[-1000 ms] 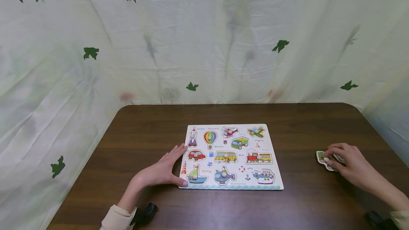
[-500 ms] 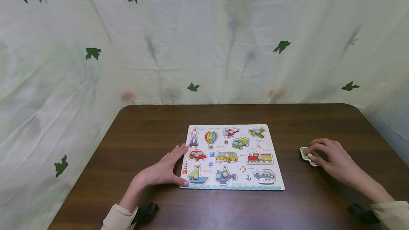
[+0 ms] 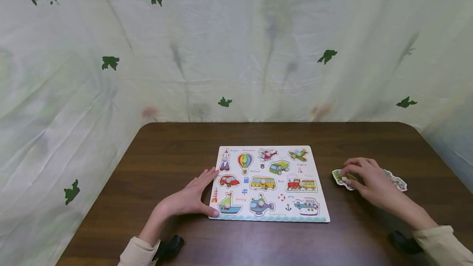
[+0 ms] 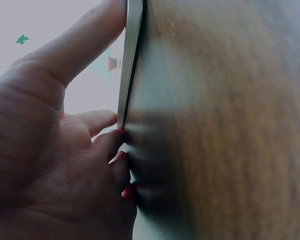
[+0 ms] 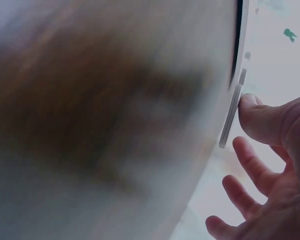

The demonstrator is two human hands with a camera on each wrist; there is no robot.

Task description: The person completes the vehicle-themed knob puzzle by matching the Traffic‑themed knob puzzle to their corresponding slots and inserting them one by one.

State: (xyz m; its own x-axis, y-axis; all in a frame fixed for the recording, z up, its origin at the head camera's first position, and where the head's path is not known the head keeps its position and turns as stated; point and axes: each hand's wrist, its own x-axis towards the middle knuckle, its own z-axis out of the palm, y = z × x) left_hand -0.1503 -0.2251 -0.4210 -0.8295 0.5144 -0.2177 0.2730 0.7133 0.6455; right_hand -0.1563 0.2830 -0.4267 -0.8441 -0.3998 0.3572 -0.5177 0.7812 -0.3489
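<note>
A white puzzle board (image 3: pixel 321 212) with vehicle pictures lies on the table in the head view. My left hand (image 3: pixel 184 198) rests at its left side, thumb over the near corner and straight fingers along the edge. The left wrist view shows thumb and fingertips against the board's thin edge (image 4: pixel 129 70). Right of the board, my right hand (image 3: pixel 373 182) pinches a small green puzzle piece (image 3: pixel 337 177) by its knob. Its edge (image 5: pixel 231 117) shows beside the thumb in the right wrist view. Another puzzle piece (image 3: pixel 399 183) shows partly from behind the right hand.
Round knobs stand on many of the board's vehicles; the green truck (image 3: pixel 278 167) and the ship (image 3: pixel 306 206) show none. A dark wooden table (image 3: pixel 177 143) lies under everything. Behind it hangs a pale curtain (image 3: pixel 236 52) with green leaf prints.
My right hand has moved left toward the board with the green puzzle piece. The other piece has come into view behind it. My left hand and the board keep their places.
</note>
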